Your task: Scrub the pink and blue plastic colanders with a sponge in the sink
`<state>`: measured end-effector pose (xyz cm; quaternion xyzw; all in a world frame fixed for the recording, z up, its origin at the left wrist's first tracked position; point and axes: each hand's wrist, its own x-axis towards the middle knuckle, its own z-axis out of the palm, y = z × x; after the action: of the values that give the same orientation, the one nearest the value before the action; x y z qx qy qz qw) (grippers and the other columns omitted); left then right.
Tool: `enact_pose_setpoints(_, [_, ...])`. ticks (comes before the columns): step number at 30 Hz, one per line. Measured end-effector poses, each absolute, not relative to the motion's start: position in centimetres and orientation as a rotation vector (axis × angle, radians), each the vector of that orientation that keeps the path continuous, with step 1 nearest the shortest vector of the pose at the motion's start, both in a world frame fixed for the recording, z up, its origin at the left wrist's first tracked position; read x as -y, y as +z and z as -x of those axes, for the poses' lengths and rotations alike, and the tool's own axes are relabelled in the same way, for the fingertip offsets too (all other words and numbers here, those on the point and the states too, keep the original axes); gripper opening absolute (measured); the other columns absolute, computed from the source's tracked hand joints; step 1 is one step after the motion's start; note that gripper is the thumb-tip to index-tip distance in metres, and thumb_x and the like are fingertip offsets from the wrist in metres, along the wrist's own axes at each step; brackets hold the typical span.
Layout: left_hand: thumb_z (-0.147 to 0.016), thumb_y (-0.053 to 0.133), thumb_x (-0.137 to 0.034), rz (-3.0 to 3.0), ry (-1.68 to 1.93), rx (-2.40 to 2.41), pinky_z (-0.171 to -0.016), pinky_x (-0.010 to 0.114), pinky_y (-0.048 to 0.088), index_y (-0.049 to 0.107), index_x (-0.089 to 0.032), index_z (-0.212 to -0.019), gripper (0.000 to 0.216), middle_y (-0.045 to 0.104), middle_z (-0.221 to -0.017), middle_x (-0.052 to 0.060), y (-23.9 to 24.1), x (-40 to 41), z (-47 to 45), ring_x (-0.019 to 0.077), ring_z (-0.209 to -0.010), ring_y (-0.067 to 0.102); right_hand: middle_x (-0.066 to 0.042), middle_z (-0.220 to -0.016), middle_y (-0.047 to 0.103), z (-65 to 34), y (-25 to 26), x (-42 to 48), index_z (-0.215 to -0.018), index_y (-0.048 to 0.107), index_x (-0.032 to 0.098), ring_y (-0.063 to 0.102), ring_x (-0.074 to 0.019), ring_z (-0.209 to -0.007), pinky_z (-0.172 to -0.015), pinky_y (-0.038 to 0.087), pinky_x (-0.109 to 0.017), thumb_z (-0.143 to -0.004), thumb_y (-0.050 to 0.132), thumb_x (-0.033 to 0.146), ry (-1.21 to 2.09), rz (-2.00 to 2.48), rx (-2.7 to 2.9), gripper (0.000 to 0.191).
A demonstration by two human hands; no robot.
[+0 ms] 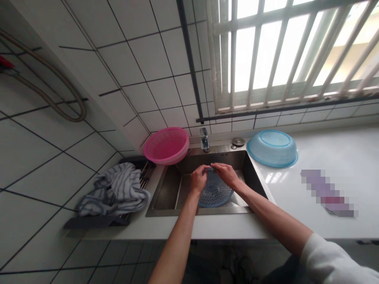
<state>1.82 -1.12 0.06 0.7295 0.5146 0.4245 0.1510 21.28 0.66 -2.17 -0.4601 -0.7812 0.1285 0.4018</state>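
Observation:
A blue plastic colander (216, 194) with a pattern of holes is inside the steel sink (162, 201). My left hand (199, 179) is closed at its far rim, thumb and fingers bent together. Close beside it, my right hand (226, 174) also has its fingers closed over the far rim, and the fingertips of both hands nearly meet. My hands partly cover the rim, so the exact grip is hidden. Just behind them stands the faucet (204, 139).
A pink basket (166, 146) sits at the sink's back left corner, and a blue basin (272, 148) lies upside down on the right counter (325, 152). On the left, a striped cloth (118, 189) rests on a dark rack. A metal sink strainer (238, 142) lies behind the sink.

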Motion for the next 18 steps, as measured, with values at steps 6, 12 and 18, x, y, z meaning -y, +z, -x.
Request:
enact_pose_setpoints(6, [-0.094,0.062,-0.018,-1.873,1.492,-1.753,-0.094,0.031,0.055,0.073,-0.024,-0.107,0.018,0.080,-0.107,0.004,0.3,1.0,-0.6,0.0209,-0.099,0.075,-0.002,-0.126,0.076,-23.0,-1.9,-1.6,-0.128,0.074,0.027,0.074,-0.0225,-0.114,-0.107,0.057,-0.036,-0.090,0.059,0.008,0.319,1.278,1.793,0.045])
enact_pose_setpoints(12, [-0.094,0.063,-0.017,-1.964,1.386,-1.590,-0.092,0.029,0.055,0.073,-0.025,-0.106,0.018,0.080,-0.106,0.002,0.0,0.9,-1.3,0.0189,-0.100,0.075,-0.002,-0.127,0.076,-23.3,-2.4,-1.2,-0.127,0.074,0.027,0.074,-0.0223,-0.115,-0.107,0.056,-0.036,-0.089,0.056,0.005,0.304,1.307,1.825,0.047])
enact_pose_setpoints(18, [-0.093,0.062,-0.015,-2.025,1.282,-1.672,-0.092,0.030,0.054,0.074,-0.028,-0.105,0.022,0.081,-0.107,0.001,0.3,1.4,-1.7,0.0203,-0.100,0.075,-0.003,-0.133,0.073,-20.4,-2.0,-0.7,-0.132,0.071,0.026,0.071,-0.0192,-0.121,-0.109,0.055,-0.034,-0.093,0.052,0.004,0.292,1.147,1.984,0.049])
